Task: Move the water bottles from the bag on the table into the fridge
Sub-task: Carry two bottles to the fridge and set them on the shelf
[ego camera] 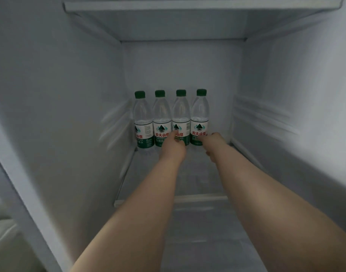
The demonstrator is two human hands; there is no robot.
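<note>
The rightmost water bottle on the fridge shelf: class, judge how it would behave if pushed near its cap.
The rightmost bottle looks full, so probably heavy for its size. Tall and narrow, it may tip if pushed high, likely onto its neighbour. Its smooth clear plastic could feel slippery.

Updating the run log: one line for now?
bottles: four upright on shelf | left hand: at third bottle | right hand: at fourth bottle

Pale surface (pixel 3 242) at far lower left, too blurred to identify
</note>
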